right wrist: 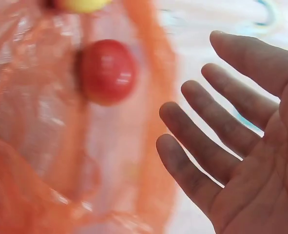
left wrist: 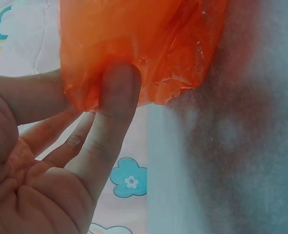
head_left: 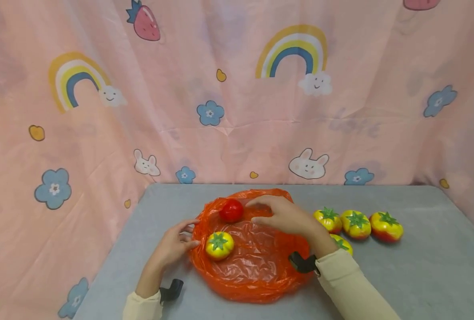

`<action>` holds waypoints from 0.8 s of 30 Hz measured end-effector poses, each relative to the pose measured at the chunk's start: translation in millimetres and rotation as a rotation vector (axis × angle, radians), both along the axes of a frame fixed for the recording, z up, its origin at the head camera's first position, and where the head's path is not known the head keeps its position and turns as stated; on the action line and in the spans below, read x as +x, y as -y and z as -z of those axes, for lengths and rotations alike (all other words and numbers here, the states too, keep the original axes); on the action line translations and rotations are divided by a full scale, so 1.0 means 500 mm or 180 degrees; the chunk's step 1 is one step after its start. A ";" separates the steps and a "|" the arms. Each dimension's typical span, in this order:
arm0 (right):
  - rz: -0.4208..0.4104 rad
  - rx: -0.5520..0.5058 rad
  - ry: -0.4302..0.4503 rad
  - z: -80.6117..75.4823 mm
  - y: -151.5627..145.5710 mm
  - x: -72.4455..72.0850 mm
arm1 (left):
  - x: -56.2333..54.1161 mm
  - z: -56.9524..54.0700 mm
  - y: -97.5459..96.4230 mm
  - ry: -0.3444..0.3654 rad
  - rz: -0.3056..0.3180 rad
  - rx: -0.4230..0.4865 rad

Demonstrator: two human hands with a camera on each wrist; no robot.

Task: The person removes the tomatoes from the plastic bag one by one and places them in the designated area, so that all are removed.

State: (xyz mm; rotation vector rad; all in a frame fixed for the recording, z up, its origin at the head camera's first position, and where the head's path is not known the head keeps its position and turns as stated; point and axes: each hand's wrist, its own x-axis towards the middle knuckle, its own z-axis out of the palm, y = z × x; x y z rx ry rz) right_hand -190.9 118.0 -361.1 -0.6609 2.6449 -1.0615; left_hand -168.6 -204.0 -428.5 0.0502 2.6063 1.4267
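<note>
An orange plastic bag (head_left: 256,253) lies spread open on the table. My left hand (head_left: 173,246) pinches its left rim between thumb and fingers, as the left wrist view shows close up. Inside are two toy fruits: a yellow one (head_left: 217,252) with a green star-shaped leaf on top, and one (head_left: 231,210) showing its shiny red side, also seen as a red round fruit (right wrist: 108,72) in the right wrist view. Over the bag's far right part hovers my right hand (head_left: 282,215), fingers spread and apart, holding nothing, just right of the red fruit.
Several more yellow-and-red toy fruits (head_left: 356,224) with green leaf tops stand together right of the bag, partly behind my right forearm. The grey table (head_left: 432,266) ends at a pink patterned curtain (head_left: 237,146) at the back.
</note>
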 end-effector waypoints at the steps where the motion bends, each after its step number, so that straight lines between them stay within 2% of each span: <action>1: -0.0027 0.0024 0.0060 0.010 0.010 -0.011 | 0.000 0.000 -0.001 0.0001 -0.0002 0.0006; 6: -0.0176 0.0249 0.0205 0.057 0.050 -0.050 | 0.001 0.000 -0.007 0.0023 -0.0037 -0.0025; 12: -0.0073 0.0341 0.0232 0.085 0.072 -0.070 | 0.003 0.004 -0.013 0.0006 -0.0003 0.0030; 19: -0.0060 0.0432 0.0209 0.106 0.081 -0.075 | 0.001 0.003 -0.012 -0.0028 0.0014 0.0050; 24: -0.0151 0.0219 0.0171 0.117 0.090 -0.070 | 0.001 -0.001 -0.007 -0.0022 0.0013 0.0048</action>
